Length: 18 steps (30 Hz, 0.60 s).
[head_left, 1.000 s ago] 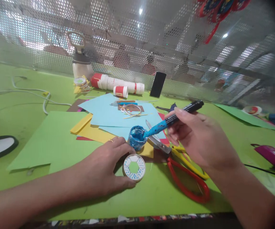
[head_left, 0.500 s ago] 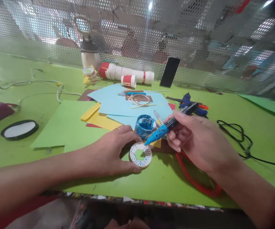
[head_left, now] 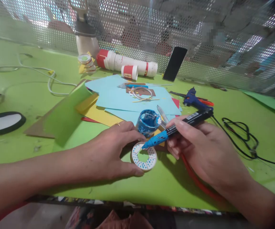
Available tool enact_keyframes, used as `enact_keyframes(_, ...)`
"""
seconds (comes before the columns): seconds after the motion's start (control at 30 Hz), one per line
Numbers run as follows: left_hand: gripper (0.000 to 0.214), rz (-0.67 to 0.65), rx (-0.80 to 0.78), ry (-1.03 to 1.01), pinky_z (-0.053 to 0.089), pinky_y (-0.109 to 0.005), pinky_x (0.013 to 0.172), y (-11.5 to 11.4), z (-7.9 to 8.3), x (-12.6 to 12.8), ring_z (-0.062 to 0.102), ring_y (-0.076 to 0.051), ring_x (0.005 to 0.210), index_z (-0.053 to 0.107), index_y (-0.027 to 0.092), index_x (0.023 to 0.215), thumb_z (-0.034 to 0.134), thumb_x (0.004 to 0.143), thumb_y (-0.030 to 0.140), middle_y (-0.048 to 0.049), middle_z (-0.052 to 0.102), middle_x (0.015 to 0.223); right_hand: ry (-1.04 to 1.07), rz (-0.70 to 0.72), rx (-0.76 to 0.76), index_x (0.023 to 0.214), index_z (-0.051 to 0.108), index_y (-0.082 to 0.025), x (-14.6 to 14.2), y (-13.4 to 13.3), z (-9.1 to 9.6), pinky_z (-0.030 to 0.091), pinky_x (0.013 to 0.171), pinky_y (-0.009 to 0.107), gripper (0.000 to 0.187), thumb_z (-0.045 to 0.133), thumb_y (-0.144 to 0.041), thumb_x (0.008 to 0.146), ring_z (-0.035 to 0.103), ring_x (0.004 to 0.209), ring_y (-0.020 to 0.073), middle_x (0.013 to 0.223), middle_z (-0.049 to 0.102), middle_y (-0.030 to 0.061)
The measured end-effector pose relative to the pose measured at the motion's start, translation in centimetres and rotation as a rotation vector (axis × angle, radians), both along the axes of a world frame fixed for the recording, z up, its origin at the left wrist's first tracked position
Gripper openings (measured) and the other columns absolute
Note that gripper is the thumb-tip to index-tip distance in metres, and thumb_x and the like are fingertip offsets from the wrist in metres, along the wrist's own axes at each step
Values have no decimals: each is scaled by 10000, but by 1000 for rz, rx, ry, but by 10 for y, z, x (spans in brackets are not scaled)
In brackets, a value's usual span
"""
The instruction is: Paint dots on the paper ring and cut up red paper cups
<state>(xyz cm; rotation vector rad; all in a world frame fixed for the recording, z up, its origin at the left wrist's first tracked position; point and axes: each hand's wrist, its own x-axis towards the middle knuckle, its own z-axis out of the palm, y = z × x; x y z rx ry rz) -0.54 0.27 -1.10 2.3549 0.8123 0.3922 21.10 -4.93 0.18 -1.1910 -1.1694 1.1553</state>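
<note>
In the curled left hand [head_left: 110,154], steadies the round white blue-dotted disc [head_left: 143,156] just nearside of the blue-smeared round jar [head_left: 149,123], slanting the blue-coated black marker [head_left: 172,130], gripped in the right hand [head_left: 204,146], leftward to the disc's jar-side edge.

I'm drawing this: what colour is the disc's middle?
The disc's middle is green, best seen in the head view.

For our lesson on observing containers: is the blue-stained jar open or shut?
Open: no lid covers the jar, and its blue-coated inside shows through the mouth.
</note>
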Motion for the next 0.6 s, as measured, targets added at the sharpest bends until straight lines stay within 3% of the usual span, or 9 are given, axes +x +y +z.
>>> enact_keyframes(0.17, 493, 6, -18, 4, 473, -341, 906, 0, 1, 1, 567, -232, 1038, 658, 256, 1183, 791, 732, 401, -40, 588, 1077, -82, 38, 48, 899, 729, -268, 0, -4, -5, 509, 490, 209, 101, 684, -358, 903, 592, 574, 118, 676, 668, -13)
enact_keyframes(0.6, 505, 17, -41, 23, 485, -373, 902, 0, 5, 4, 586, -246, 1000, 692, 273, 1174, 816, 696, 380, -46, 604, 1029, -216, 45, 95, 959, 715, -285, -2, -11, -6, 501, 517, 240, 125, 663, -389, 914, 599, 611, 136, 677, 647, -11)
